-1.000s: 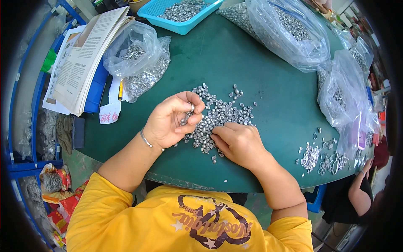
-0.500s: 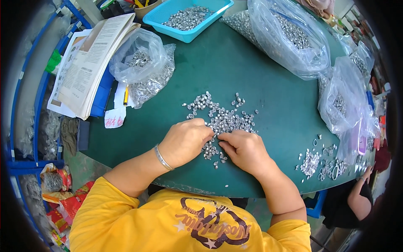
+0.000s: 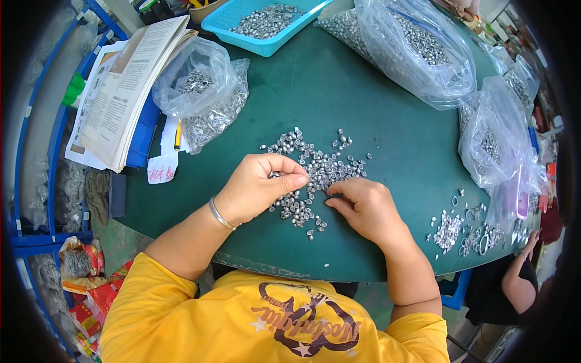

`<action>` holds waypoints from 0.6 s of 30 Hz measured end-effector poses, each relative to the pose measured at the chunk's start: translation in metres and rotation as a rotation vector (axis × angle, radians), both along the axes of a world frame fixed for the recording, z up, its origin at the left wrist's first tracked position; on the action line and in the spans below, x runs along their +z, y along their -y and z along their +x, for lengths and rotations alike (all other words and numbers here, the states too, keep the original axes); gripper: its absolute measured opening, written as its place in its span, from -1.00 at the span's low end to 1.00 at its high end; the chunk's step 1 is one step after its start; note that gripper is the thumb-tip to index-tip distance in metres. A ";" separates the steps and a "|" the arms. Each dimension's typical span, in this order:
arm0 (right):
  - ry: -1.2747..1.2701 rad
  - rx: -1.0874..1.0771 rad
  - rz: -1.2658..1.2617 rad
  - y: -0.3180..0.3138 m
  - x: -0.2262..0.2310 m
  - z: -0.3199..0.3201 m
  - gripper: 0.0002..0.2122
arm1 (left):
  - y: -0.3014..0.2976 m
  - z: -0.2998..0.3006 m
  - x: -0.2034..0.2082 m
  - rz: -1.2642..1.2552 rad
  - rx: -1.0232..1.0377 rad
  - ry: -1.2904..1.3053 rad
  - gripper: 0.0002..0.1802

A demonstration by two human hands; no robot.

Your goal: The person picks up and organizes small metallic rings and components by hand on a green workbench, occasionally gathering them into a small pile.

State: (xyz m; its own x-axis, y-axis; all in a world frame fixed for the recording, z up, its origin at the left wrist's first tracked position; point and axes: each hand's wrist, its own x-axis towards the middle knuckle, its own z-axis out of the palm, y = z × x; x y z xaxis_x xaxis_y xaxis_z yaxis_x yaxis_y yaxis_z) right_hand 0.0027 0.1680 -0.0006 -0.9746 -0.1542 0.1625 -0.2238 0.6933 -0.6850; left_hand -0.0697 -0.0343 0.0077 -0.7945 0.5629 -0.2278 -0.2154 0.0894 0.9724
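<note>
A loose pile of small silver-grey metal pieces [image 3: 327, 169], rounded and cup-like, lies on the green table in front of me. My left hand [image 3: 257, 184], with a silver bangle [image 3: 221, 214] on its wrist, is over the pile's left part, thumb and forefinger pressed together. Whatever is between those fingertips is too small to make out. At the pile's right edge is my right hand [image 3: 369, 209], its fingers curled and thumb close to the forefinger. Its fingertips hide anything they may hold.
A blue basket [image 3: 266, 47] of metal pieces stands at the back. Clear bags of metal parts sit left [image 3: 215, 115] and right [image 3: 417, 78]. Small parts [image 3: 448, 232] are scattered at the right. Papers [image 3: 130, 91] lean at the left; another person's arm [image 3: 521, 284] shows far right.
My hands have drawn apart: the left has moved left and slightly up, the right a little to the right. Pieces between them are now uncovered. The view has shifted slightly.
</note>
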 end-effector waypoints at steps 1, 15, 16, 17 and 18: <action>-0.007 -0.005 0.066 0.001 0.000 0.000 -0.96 | 0.001 0.000 0.004 0.031 -0.010 0.154 -0.88; 0.607 0.014 -1.362 -0.009 0.005 -0.005 -0.89 | -0.004 0.010 -0.010 0.296 -0.073 0.583 -0.86; 0.643 -0.068 -1.184 -0.004 0.008 -0.004 -0.87 | -0.004 0.012 -0.011 0.306 -0.087 0.596 -0.87; 0.453 -0.045 -0.932 0.006 0.008 -0.002 -0.86 | -0.004 0.014 -0.012 0.315 -0.102 0.608 -0.87; 0.269 -0.021 -0.677 0.016 0.006 0.001 -0.83 | -0.004 0.015 -0.013 0.323 -0.116 0.621 -0.87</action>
